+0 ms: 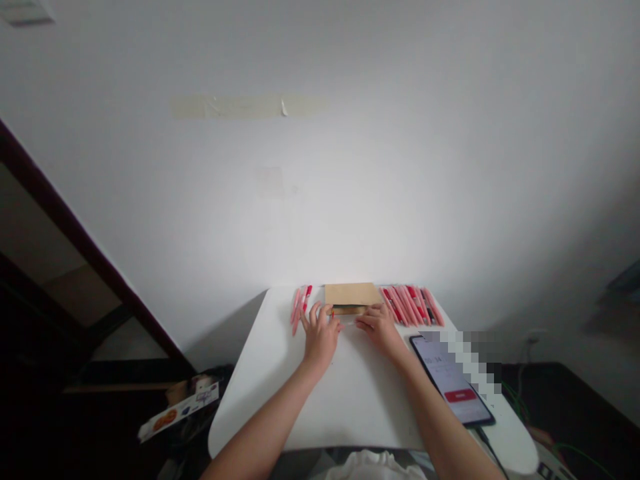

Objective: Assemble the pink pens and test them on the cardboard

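A small brown cardboard box (352, 294) sits at the far edge of a white table (280, 393), its open front facing me. My left hand (320, 333) rests at the box's left front corner, fingers curled on a small red-tipped pen. My right hand (379, 327) touches the box's right front edge with fingers bent. A few pink and red pens (300, 308) lie left of the box. Several more pens (413, 305) lie in a row to its right.
A phone (450, 383) with a lit screen lies on the table's right side, a cable running off it. The white wall stands right behind the table. A printed package (177, 408) lies on the dark floor to the left. Cables (520, 400) trail at the right.
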A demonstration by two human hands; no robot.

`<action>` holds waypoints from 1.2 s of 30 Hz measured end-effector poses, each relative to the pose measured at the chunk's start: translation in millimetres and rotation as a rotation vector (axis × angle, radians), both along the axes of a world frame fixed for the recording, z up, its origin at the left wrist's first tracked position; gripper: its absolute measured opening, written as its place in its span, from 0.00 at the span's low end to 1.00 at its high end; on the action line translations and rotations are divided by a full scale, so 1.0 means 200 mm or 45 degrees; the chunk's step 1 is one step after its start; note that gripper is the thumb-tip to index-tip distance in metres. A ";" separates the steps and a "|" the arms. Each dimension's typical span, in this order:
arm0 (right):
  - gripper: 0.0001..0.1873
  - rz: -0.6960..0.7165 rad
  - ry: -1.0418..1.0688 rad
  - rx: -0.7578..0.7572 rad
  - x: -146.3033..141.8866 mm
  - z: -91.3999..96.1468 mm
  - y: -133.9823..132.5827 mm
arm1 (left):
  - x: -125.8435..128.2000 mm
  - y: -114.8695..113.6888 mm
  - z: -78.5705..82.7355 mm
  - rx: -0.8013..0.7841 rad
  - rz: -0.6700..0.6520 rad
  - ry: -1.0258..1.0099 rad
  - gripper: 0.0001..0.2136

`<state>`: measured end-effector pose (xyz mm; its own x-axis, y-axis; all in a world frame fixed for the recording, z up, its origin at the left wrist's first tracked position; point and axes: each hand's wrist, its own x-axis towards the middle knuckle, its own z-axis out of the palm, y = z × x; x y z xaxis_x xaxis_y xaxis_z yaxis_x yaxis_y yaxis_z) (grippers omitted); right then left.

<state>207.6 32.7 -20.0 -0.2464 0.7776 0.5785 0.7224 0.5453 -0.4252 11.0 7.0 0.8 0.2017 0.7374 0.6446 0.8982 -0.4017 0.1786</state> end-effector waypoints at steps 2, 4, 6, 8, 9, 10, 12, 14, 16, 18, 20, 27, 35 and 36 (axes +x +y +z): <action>0.07 -0.020 0.007 0.019 -0.01 0.00 -0.01 | 0.00 0.00 0.01 -0.004 0.009 -0.002 0.06; 0.07 -0.064 0.007 0.039 -0.02 0.01 -0.02 | 0.00 0.00 0.02 -0.008 0.012 -0.016 0.08; 0.07 -0.104 0.005 0.068 -0.04 0.02 -0.03 | 0.00 0.00 0.02 -0.013 0.011 -0.029 0.09; 0.08 -0.128 0.010 0.101 -0.05 0.04 -0.05 | 0.00 -0.01 0.03 -0.031 0.015 -0.041 0.10; 0.08 -0.132 0.010 0.114 -0.05 0.05 -0.05 | 0.00 -0.01 0.03 -0.046 0.021 -0.050 0.11; 0.08 -0.142 0.010 0.125 -0.05 0.06 -0.06 | 0.00 -0.01 0.03 -0.063 0.026 -0.057 0.11; 0.09 -0.148 0.010 0.131 -0.06 0.07 -0.06 | 0.00 -0.01 0.02 -0.088 0.035 -0.057 0.11; 0.09 -0.159 0.033 0.122 -0.05 0.08 -0.06 | 0.00 -0.01 0.02 -0.092 0.043 -0.047 0.10; 0.09 -0.173 0.064 0.109 -0.05 0.08 -0.06 | 0.00 -0.02 0.03 -0.076 0.058 -0.056 0.08; 0.09 -0.191 0.086 0.099 -0.04 0.07 -0.05 | 0.01 -0.02 0.03 -0.052 0.071 -0.088 0.05; 0.08 -0.205 0.097 0.095 -0.03 0.06 -0.05 | 0.00 -0.02 0.03 -0.036 0.075 -0.113 0.08; 0.08 -0.178 0.115 0.082 0.00 0.04 -0.02 | -0.01 -0.01 0.01 -0.033 0.066 -0.112 0.05; 0.08 -0.145 0.130 0.078 0.01 0.02 -0.02 | -0.01 -0.01 0.01 -0.069 0.063 -0.122 0.09; 0.08 -0.146 0.130 0.075 0.01 0.02 -0.02 | -0.01 -0.01 0.01 -0.075 0.059 -0.123 0.09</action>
